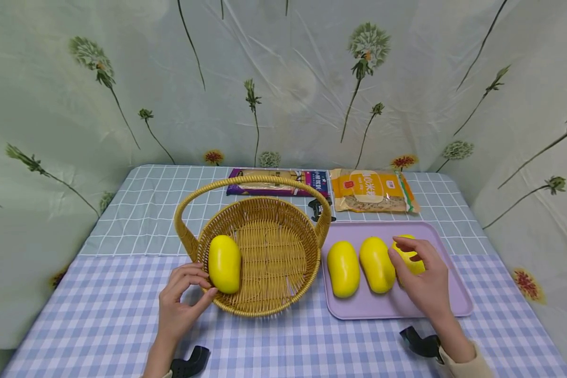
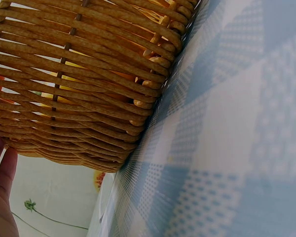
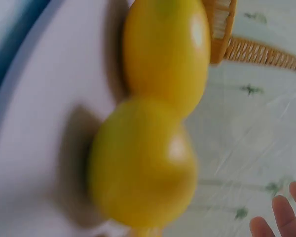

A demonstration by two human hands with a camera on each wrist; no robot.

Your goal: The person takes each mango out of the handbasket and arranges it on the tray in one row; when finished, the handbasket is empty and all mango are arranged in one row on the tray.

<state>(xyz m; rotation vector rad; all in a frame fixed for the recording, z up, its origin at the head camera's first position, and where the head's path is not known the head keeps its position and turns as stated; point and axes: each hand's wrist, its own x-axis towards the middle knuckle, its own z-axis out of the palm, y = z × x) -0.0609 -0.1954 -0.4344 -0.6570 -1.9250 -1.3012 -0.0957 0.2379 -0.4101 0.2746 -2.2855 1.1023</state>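
A wicker basket (image 1: pixel 274 252) with an arched handle stands left of centre. One yellow mango (image 1: pixel 224 264) lies inside it, along the left wall. My left hand (image 1: pixel 181 296) holds the basket's near-left rim, thumb and index finger close together there; in the left wrist view its fingers (image 2: pixel 5 173) show at the rim. Three more mangoes lie in a row on a lilac tray (image 1: pixel 373 311) to the right: a left one (image 1: pixel 343 269), a middle one (image 1: pixel 377 265) and a right one (image 1: pixel 416 266). Over the right one hovers my right hand (image 1: pixel 425 275), fingers spread and holding nothing, partly hiding that mango.
Behind the basket lies a purple food packet (image 1: pixel 279 182), with an orange bag of grain (image 1: pixel 373 191) beside it. A small black packet (image 1: pixel 316 209) sits between basket and tray. The checked tablecloth (image 1: pixel 283 346) covers the table, and a flowered curtain (image 1: pixel 293 79) hangs behind.
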